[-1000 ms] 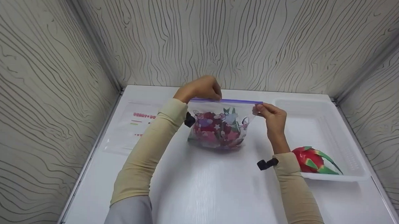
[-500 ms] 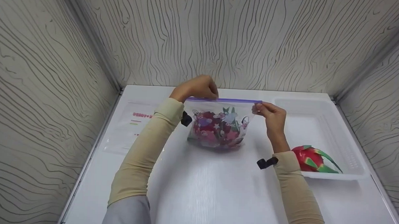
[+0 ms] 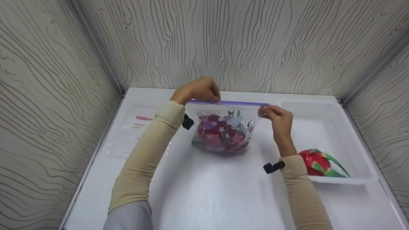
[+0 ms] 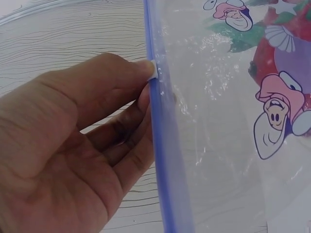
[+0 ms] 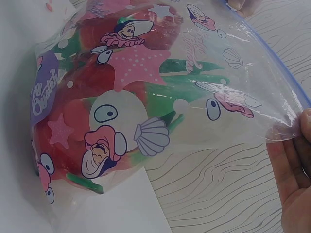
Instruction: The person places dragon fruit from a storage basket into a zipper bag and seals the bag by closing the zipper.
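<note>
A clear zip bag (image 3: 224, 129) printed with cartoon sea creatures stands upright on the white table, its purple zip (image 3: 244, 103) stretched level along the top. Red and green dragon fruit (image 5: 92, 90) shows through the plastic. Between thumb and fingers, my left hand (image 3: 200, 89) pinches the small white slider (image 4: 154, 69) on the zip, left of the bag's middle. The upper right corner of the bag is gripped by my right hand (image 3: 279, 121), thumb against fingers. In the left wrist view, the left hand (image 4: 82, 126) has its other fingers bent behind the zip.
A white tray (image 3: 345, 181) stands on the right, with another dragon fruit (image 3: 320, 163) at its front edge. Flat on the table at left lies a clear bag (image 3: 122, 139) with red lettering, partly behind my left sleeve. Wood-patterned walls (image 3: 227, 41) enclose the table's back and sides.
My left hand has slid a little to the left along the zip, with the left sleeve following. The right hand and the bag's body have hardly moved.
</note>
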A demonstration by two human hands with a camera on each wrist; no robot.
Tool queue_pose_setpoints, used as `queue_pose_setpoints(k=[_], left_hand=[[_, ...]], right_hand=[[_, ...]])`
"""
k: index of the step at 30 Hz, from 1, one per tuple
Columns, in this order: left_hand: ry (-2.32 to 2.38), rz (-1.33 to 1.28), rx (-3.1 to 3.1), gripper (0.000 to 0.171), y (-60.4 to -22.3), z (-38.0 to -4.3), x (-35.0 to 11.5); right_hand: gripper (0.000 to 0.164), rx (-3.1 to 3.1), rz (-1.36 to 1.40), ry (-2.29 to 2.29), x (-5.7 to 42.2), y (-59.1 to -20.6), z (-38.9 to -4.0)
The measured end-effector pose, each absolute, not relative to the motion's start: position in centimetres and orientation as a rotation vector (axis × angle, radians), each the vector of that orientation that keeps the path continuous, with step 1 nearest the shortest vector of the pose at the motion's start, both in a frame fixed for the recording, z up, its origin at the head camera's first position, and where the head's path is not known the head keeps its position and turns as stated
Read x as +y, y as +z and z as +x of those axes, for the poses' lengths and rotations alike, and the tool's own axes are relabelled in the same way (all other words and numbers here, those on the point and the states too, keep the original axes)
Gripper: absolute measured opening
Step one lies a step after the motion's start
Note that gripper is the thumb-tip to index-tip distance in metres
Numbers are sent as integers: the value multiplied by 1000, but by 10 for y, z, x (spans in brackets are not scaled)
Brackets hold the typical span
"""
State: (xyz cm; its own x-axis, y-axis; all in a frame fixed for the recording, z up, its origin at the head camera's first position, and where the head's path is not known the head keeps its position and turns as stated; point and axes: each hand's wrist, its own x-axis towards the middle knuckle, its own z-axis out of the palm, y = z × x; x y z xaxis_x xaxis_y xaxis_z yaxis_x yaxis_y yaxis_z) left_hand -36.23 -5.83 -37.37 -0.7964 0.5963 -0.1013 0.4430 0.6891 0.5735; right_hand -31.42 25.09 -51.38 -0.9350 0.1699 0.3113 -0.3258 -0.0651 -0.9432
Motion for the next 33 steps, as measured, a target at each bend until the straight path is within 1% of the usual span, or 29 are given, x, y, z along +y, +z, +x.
queue_pose_setpoints(k=[6,22,33], left_hand=[[774,806,2624,18,-372,-363,-62],[809,772,2645,15,-375,-359,-75],[796,764,2669,17,-375,-359,-83]], right_hand=[[24,-1865,171,2075,250,-513,-315],[25,-1866,161,2067,251,-516,-314],[24,-1857,144,2090,251,-515,-313]])
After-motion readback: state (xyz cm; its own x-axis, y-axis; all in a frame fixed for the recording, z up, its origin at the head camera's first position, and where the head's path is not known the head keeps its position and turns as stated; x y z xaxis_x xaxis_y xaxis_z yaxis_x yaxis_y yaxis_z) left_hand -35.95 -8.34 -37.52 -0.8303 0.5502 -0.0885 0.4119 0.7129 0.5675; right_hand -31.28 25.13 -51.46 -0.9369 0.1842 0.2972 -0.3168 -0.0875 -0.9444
